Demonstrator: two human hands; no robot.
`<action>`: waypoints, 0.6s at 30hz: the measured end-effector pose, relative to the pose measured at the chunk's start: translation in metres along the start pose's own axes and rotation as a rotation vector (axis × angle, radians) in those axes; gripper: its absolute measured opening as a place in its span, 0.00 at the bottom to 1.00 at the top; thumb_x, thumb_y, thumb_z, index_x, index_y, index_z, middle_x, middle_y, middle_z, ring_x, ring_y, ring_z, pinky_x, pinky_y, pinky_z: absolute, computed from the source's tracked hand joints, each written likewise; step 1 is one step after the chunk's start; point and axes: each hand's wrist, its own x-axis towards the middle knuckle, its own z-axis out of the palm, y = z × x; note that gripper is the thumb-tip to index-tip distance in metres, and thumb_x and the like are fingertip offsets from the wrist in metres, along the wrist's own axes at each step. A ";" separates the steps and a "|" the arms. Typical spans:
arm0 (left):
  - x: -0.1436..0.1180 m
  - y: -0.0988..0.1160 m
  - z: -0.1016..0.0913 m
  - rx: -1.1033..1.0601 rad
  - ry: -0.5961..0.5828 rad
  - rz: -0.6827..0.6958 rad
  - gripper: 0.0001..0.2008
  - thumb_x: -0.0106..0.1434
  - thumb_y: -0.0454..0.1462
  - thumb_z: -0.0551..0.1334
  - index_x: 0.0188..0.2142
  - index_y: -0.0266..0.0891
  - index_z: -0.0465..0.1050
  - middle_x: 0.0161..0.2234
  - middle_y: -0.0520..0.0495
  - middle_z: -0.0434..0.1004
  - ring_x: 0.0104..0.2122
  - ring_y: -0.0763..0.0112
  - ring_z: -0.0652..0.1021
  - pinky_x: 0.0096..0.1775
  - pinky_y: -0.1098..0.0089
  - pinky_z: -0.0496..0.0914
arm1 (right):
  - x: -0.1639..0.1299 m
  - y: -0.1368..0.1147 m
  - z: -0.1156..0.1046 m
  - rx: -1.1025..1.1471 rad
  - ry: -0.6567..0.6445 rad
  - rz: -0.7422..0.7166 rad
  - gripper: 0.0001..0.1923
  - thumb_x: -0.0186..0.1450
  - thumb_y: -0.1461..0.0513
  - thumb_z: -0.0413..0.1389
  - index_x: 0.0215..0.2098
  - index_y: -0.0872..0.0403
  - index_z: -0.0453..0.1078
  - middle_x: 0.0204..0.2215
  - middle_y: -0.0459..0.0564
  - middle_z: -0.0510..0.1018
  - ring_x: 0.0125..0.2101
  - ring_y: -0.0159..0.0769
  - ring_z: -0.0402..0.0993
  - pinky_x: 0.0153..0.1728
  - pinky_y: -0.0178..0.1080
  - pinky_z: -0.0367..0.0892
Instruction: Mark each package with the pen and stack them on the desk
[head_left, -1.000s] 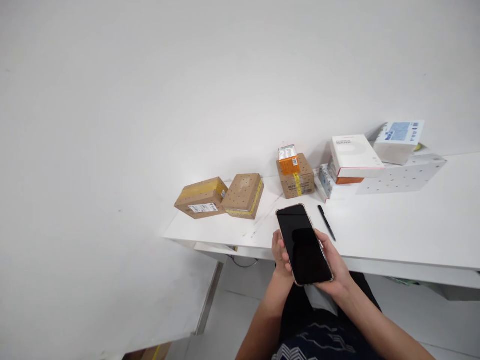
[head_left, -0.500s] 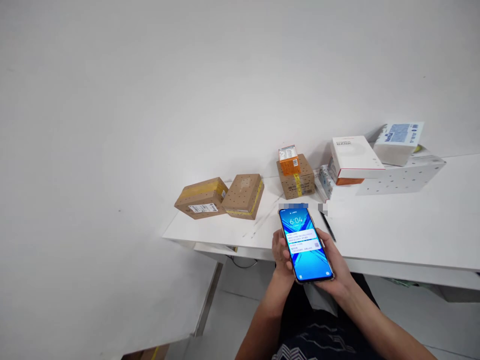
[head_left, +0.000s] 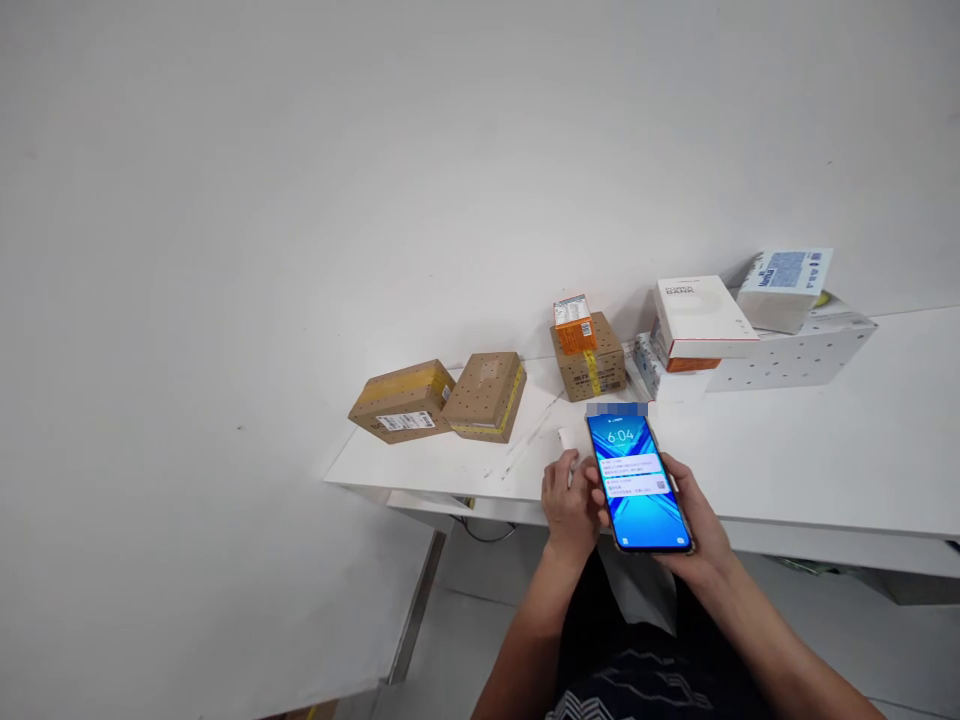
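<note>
My right hand (head_left: 694, 525) cradled the phone (head_left: 638, 484) from beneath, fingers curled around its edge, the lit screen tilted up above the table's (head_left: 810, 450) near edge. My left hand (head_left: 570, 500) rested just beside the phone, fingers loosely bent and touching its left side, with something small and white under them that I could not make out. Further back on the table stood closed boxes: two brown cartons (head_left: 403, 400) (head_left: 484, 395) side by side, a third (head_left: 589, 365) carrying a small orange box (head_left: 575, 322), and a stack of white boxes (head_left: 701, 320) to the right.
</note>
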 end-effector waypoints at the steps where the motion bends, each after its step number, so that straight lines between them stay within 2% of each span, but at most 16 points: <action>1: 0.001 0.002 -0.001 0.129 0.006 0.089 0.11 0.63 0.38 0.58 0.44 0.43 0.74 0.47 0.42 0.74 0.44 0.59 0.73 0.45 0.59 0.68 | -0.003 -0.005 -0.003 -0.017 0.039 -0.029 0.25 0.66 0.51 0.46 0.53 0.56 0.69 0.43 0.57 0.80 0.41 0.46 0.78 0.45 0.52 0.70; 4: 0.006 0.005 -0.001 0.361 0.019 0.263 0.11 0.64 0.33 0.57 0.45 0.39 0.72 0.46 0.40 0.73 0.44 0.60 0.73 0.44 0.62 0.69 | -0.013 -0.020 -0.013 -0.078 0.142 -0.117 0.24 0.65 0.51 0.47 0.53 0.54 0.69 0.43 0.57 0.80 0.41 0.48 0.78 0.44 0.52 0.70; 8: 0.008 0.005 -0.002 0.389 0.040 0.306 0.10 0.63 0.32 0.58 0.44 0.38 0.72 0.44 0.39 0.73 0.44 0.61 0.73 0.44 0.63 0.70 | -0.028 -0.041 -0.029 -0.161 0.293 -0.249 0.27 0.62 0.47 0.49 0.53 0.52 0.68 0.45 0.58 0.79 0.40 0.50 0.78 0.41 0.54 0.71; 11: 0.008 0.004 -0.003 0.396 0.017 0.310 0.11 0.63 0.31 0.58 0.45 0.39 0.72 0.45 0.39 0.72 0.44 0.61 0.73 0.44 0.62 0.70 | -0.037 -0.059 -0.050 -0.322 0.473 -0.369 0.28 0.60 0.45 0.50 0.52 0.52 0.67 0.47 0.59 0.77 0.40 0.50 0.77 0.40 0.52 0.71; 14: 0.007 0.004 -0.005 0.382 -0.013 0.296 0.12 0.63 0.32 0.58 0.46 0.39 0.72 0.46 0.39 0.70 0.46 0.61 0.72 0.45 0.61 0.71 | -0.041 -0.079 -0.078 -0.720 0.778 -0.505 0.29 0.59 0.45 0.51 0.54 0.51 0.66 0.49 0.57 0.75 0.42 0.47 0.75 0.42 0.48 0.70; 16: 0.006 0.003 -0.007 0.359 -0.025 0.263 0.12 0.63 0.32 0.58 0.46 0.40 0.72 0.48 0.38 0.67 0.46 0.61 0.72 0.46 0.62 0.71 | -0.042 -0.091 -0.097 -1.142 0.981 -0.543 0.30 0.59 0.46 0.51 0.56 0.50 0.64 0.47 0.56 0.75 0.44 0.48 0.74 0.44 0.48 0.68; 18: 0.006 0.000 -0.009 0.307 -0.044 0.215 0.15 0.62 0.34 0.59 0.49 0.42 0.71 0.51 0.38 0.63 0.47 0.62 0.71 0.46 0.61 0.71 | -0.041 -0.099 -0.113 -1.577 1.125 -0.512 0.31 0.61 0.46 0.48 0.58 0.51 0.63 0.46 0.59 0.75 0.45 0.52 0.71 0.45 0.50 0.65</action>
